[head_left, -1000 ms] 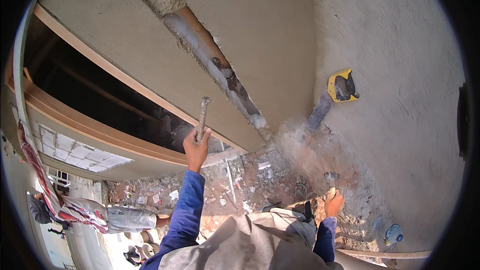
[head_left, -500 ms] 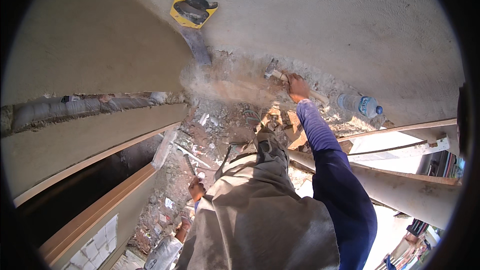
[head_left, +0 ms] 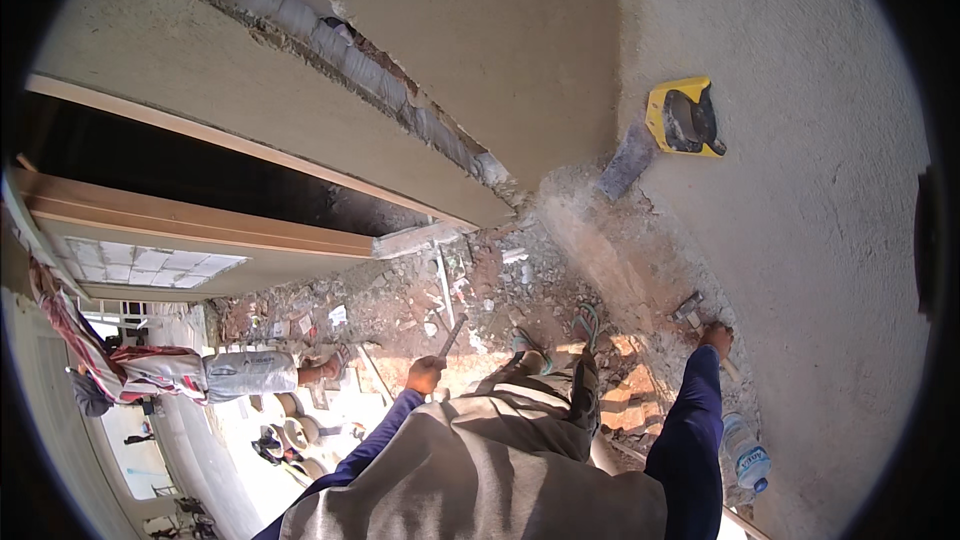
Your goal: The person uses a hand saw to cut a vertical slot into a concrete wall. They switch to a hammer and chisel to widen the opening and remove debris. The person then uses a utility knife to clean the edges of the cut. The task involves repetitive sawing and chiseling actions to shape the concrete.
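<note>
My left hand [head_left: 425,374] is closed around a dark, slim metal chisel [head_left: 454,334], which points up and away from me over the rubble. On the right, my right hand [head_left: 716,339] grips a hammer [head_left: 688,308] by its pale wooden handle, with the metal head toward the rough ledge at the wall's foot. Close to that forearm lies a clear plastic water bottle [head_left: 746,454] with a blue cap. Farther off, a handsaw [head_left: 628,160] with a yellow and black handle stands against the plastered wall.
Broken masonry [head_left: 400,310] covers the ground around my sandalled feet [head_left: 586,325]. To the left are a wooden frame [head_left: 200,215] around a dark opening and a wall with an open slot [head_left: 360,65]. Another person [head_left: 250,377] in grey trousers stands at the left.
My view has swung left, shifting the saw, hammer and bottle in the picture and bringing the other person into fuller view. Both hands keep hold of their tools.
</note>
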The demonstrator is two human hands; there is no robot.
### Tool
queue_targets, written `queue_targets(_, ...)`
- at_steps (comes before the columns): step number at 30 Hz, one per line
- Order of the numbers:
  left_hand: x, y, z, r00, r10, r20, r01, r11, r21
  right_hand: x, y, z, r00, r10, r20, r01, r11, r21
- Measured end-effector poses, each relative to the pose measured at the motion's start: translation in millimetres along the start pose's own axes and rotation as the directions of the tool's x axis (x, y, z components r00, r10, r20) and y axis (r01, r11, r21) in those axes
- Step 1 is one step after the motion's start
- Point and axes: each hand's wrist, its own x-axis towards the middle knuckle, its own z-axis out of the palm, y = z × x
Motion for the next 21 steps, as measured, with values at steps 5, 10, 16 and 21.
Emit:
queue_targets(5,20.5,-45.8,16.6,0.79,0.604,0.107,-0.583,0.685,0.437,-33.6,-27.5,-11.0,0.981,0.162,-0.103,-0.172,0.981,-0.089)
queue_targets(10,25.0,-28.3,12.9,0.885,0.457,0.087,-0.447,0.783,0.432,-39.1,-21.1,17.7,0.906,0.423,0.001,-0.405,0.866,0.295)
queue_targets(16,7.8,34.1,16.6,0.992,0.074,0.099,-0.078,0.996,0.037,-53.2,-14.1,20.9,0.984,0.135,-0.113,-0.098,0.953,0.286)
queue_targets(21,4.7,59.4,21.9,0.977,0.067,0.202,-0.082,0.994,0.072,-52.1,-26.1,-15.2,0.989,-0.139,-0.053,0.142,0.988,0.053)
